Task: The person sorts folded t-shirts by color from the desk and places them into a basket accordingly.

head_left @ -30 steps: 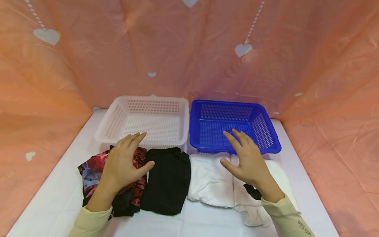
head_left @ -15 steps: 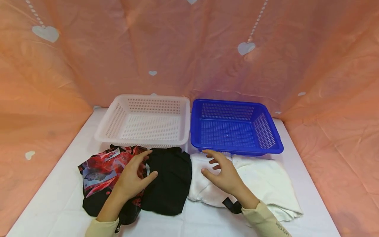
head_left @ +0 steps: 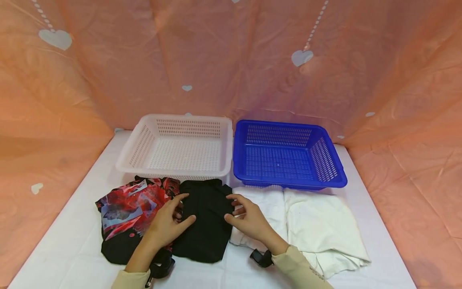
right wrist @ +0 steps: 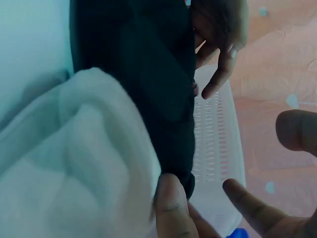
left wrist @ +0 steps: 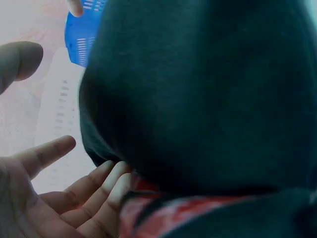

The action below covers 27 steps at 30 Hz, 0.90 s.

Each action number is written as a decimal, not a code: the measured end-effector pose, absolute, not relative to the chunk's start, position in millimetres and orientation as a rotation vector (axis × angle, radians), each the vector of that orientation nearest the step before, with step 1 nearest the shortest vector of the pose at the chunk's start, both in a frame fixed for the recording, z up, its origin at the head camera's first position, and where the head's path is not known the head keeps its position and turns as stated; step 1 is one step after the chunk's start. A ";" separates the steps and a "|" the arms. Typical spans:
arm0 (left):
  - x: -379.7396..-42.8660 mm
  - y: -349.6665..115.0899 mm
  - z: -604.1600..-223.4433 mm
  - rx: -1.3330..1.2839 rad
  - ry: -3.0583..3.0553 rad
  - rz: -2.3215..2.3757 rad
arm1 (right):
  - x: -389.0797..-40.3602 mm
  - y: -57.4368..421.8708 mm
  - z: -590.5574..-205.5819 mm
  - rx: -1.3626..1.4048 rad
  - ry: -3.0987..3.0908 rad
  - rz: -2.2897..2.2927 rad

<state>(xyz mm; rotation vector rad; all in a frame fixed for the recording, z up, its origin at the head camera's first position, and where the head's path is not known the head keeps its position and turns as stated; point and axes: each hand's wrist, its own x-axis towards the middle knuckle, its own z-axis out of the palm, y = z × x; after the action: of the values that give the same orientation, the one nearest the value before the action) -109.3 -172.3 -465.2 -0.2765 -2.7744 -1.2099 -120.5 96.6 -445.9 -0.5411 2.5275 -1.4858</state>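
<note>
A folded black garment (head_left: 205,237) lies on the white-covered table between my two hands in the head view. My left hand (head_left: 167,225) is at its left edge, over the red-and-black patterned garment (head_left: 124,212). Along the right edge is my right hand (head_left: 250,220), over a folded white garment (head_left: 272,208). Both thumbs stand apart from the fingers. In the left wrist view, fingertips (left wrist: 119,173) reach the border of the black cloth (left wrist: 198,99). The right wrist view has fingertips (right wrist: 171,196) where the white cloth (right wrist: 79,163) meets the black one.
Behind the clothes stand a white plastic basket (head_left: 173,173) on the left and a blue one (head_left: 288,183) on the right, side by side. A cream garment (head_left: 325,228) lies at the far right. An orange curtain (head_left: 231,60) with hearts hangs behind and at both sides.
Both hands have come down and inward from above the clothes and baskets to the sides of the black garment. The right hand has travelled farther, leftward from in front of the blue basket.
</note>
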 end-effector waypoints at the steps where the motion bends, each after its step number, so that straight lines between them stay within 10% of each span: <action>1: -109.9 -172.1 -466.6 -0.273 -2.778 -1.215 | -121.1 95.7 -447.2 -0.529 2.539 -1.472; 27: -117.7 -158.0 -482.8 -0.218 -2.890 -1.392 | -135.1 69.3 -462.1 -0.593 2.676 -1.095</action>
<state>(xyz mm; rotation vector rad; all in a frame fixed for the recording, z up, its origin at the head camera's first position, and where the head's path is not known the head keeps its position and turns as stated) -117.7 -158.0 -482.8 -0.2178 -2.8904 -1.3921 -135.1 69.3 -462.1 -0.5929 2.6765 -1.0952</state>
